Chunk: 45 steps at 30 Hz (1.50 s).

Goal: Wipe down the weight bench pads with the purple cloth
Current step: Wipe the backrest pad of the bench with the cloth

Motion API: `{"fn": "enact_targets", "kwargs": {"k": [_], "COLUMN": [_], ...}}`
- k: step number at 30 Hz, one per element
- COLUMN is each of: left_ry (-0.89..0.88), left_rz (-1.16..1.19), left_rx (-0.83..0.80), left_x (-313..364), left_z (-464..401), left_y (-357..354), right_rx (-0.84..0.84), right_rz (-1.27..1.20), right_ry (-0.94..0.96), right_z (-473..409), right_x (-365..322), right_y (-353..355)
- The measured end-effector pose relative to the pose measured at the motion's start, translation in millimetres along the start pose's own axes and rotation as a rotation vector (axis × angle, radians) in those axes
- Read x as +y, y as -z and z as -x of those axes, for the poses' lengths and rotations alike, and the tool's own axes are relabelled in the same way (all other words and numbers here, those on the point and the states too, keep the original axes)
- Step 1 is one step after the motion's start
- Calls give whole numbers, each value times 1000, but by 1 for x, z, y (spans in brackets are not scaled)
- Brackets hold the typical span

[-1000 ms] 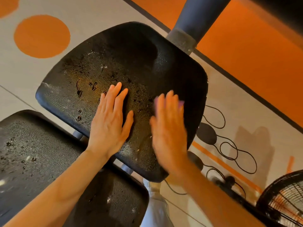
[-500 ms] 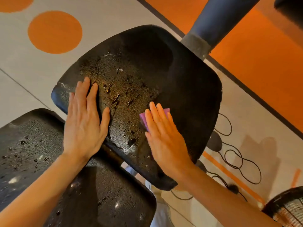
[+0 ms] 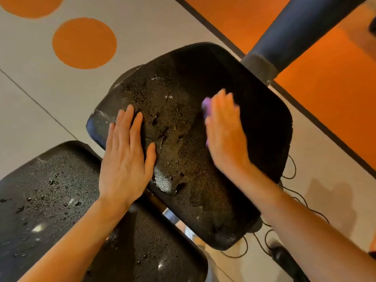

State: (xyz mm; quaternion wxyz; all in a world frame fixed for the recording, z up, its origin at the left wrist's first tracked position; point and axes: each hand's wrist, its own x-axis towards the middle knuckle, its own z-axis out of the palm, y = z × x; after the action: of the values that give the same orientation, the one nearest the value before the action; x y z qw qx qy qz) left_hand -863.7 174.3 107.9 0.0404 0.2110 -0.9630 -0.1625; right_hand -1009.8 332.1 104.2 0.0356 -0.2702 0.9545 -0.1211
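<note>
Head view: where the camera looks down from the person's head, two black textured weight bench pads fill the middle and lower left of the picture.
Upper pad [image 3: 254,110]: black, rounded at the corners, tilted across the frame, beaded with droplets on its left and middle part, darker and smoother on its right part.
Lower pad [image 3: 40,200]: black, just below and left of the upper pad, also speckled with droplets; a narrow gap between the two shows a bit of frame.
Left hand [image 3: 126,157]: lies flat on the left edge of the upper pad, fingers straight and close together, thumb out to the side; its grip is apart and holds nothing.
Right hand [image 3: 223,131]: blurred, lies palm down on the middle of the upper pad, fingers stretched out over the cloth; its grip is apart, pressing rather than clasping.
Purple cloth [image 3: 206,106]: under the right hand on the upper pad, only a small purple edge shows at the left side of the fingers.
Blue padded post [image 3: 301,27]: rises from behind the upper pad toward the top right.
Floor [image 3: 40,98]: pale grey with orange circles [image 3: 84,42] at upper left and a large orange area at upper right.
Black cables [image 3: 289,174]: loop on the floor to the right of the upper pad.
</note>
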Motion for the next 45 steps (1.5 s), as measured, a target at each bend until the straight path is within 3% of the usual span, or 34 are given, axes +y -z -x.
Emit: {"fn": "enact_targets", "kwargs": {"k": [2, 3, 4, 7, 9, 13, 14, 15, 18, 20, 24, 25, 26, 28, 31, 33, 36, 37, 38, 40, 42, 43, 45], "left_ry": [-3, -5, -5, -5, -9, -23, -24, -23, -33, -28, -1, 5, 11, 19, 23, 22, 18, 18, 19, 22, 20, 19, 18], "left_rz": [-11, -11, -12, -19, -10, -35, -34, -30, 3, 23, -50, -73, -84, -73, -68, -79, -88, -82, -75, -63, -60, -62, -70], "left_rx": [2, -1, -5, -3, 1, 13, 8, -1, -16, -15, -32, -43, -52, -60, -66, -66, -72, -75, -77, -77, -76, -78, -80], "left_x": [0, 0, 0, 0, 0, -1, -1, -1, -5, -13, -39, -42, -43, -44, -43, -44, -44, -44, -44, -45, -45, -45, -45], "left_z": [0, 0, 0, 0, 0, 1, 1, 0, 0, 3, 11, 12, 13, 12, 12, 12, 11, 11, 11, 10, 11, 11, 11], "left_y": [-1, -1, -1, 0, 1, -1, -1, -1, 5, 15, 28, 27, 26, 25, 25, 25, 25, 25, 25, 25, 26, 26, 26], "right_rx": [55, 60, 50, -143, -131, 54, 64, 70, -89, -121, 35, 42, 47, -5, -153, -128, -7, 14, 19, -61, -117, -105, -61], "right_rz": [-57, -47, -35, -13, 0, -57, -30, -13, -55, -72, -76, -50, -26, -3, -4, -22, -53, -42, -50, -65, -33, -6, -43], "right_ry": [-246, -278, -199, 271, 398, -176, -235, -176, 287, 398, -138, -193, -151, 138, 518, 427, 0, -53, 0, 320, 533, 494, 202], "right_z": [-31, -23, -4, 61, 36, -55, -50, -33, 32, 14, -72, -68, -55, -16, -5, -42, -77, -69, -55, -22, -30, -51, -101], "right_x": [-8, -20, -34, -54, -28, -20, -33, -48, -70, -46, -30, -46, -64, -98, -87, -62, -66, -84, -101, -120, -100, -83, -55], "right_y": [0, -4, -8, -4, -2, -2, -7, -12, -12, -8, -5, -8, -13, -20, -17, -14, -11, -14, -17, -21, -18, -17, -13]}}
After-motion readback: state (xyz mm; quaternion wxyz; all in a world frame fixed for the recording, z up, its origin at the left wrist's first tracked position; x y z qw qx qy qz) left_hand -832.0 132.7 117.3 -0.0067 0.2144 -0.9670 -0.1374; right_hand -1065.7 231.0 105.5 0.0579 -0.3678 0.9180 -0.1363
